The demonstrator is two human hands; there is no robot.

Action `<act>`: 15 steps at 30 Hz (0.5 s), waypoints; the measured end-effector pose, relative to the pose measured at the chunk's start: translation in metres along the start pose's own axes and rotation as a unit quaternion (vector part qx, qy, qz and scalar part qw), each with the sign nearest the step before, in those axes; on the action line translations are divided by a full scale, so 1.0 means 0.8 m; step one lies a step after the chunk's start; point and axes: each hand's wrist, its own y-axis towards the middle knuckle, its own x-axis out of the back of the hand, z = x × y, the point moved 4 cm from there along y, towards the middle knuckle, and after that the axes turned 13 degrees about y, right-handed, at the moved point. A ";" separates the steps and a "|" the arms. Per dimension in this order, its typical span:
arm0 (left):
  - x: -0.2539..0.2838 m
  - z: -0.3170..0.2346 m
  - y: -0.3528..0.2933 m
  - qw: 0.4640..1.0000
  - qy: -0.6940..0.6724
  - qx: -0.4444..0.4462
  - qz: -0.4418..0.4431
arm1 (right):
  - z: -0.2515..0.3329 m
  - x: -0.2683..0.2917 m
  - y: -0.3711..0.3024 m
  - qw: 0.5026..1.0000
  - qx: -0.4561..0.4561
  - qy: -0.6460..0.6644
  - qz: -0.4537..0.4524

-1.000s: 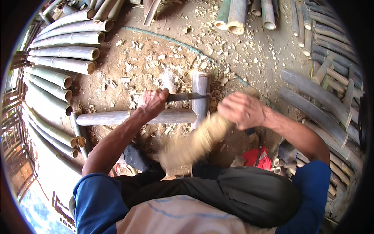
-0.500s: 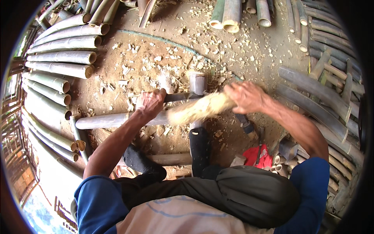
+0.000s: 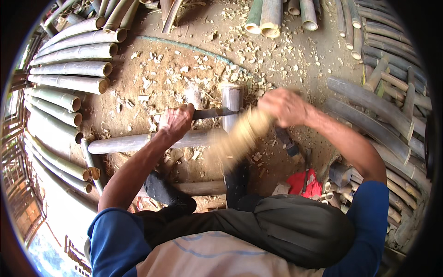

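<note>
My left hand (image 3: 177, 121) is closed round the end of a dark-bladed knife (image 3: 213, 113); its handle is hidden in my fist. The blade points right and its tip lies against a short, upright bamboo section (image 3: 232, 99). In my right hand (image 3: 285, 108) I grip a pale, rough wooden mallet (image 3: 244, 136), smeared by motion. Its free end hangs down and left, covering part of the upright bamboo and of a long grey bamboo pole (image 3: 134, 143) that lies crosswise under my left forearm.
Cut bamboo poles (image 3: 78, 68) line the left, with more bamboo stacks (image 3: 392, 46) at right. Pale chips (image 3: 184, 69) litter the ground. A tool with a dark handle (image 3: 307, 161) rests on red cloth (image 3: 309, 184). My dark-covered feet (image 3: 168, 196) are near the pole.
The mallet's free end has swung down toward me, and my right hand has risen slightly leftward. My left hand and the knife hold nearly the same place.
</note>
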 end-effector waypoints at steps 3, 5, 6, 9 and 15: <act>0.008 0.002 0.000 0.998 -0.019 0.025 0.051 | 0.011 0.008 0.013 0.981 -0.167 -0.006 0.095; -0.003 0.009 -0.005 0.999 0.019 0.013 0.028 | 0.068 0.023 0.032 0.999 0.033 -0.003 0.032; 0.004 0.003 -0.001 0.999 0.017 0.009 0.039 | 0.072 0.013 0.026 0.990 0.120 -0.005 -0.072; 0.008 0.000 0.010 1.000 0.006 0.003 0.012 | -0.002 0.006 0.001 0.997 0.043 -0.005 -0.056; 0.025 -0.003 -0.018 0.992 -0.005 -0.013 -0.129 | 0.079 -0.002 0.014 0.999 0.025 -0.033 0.027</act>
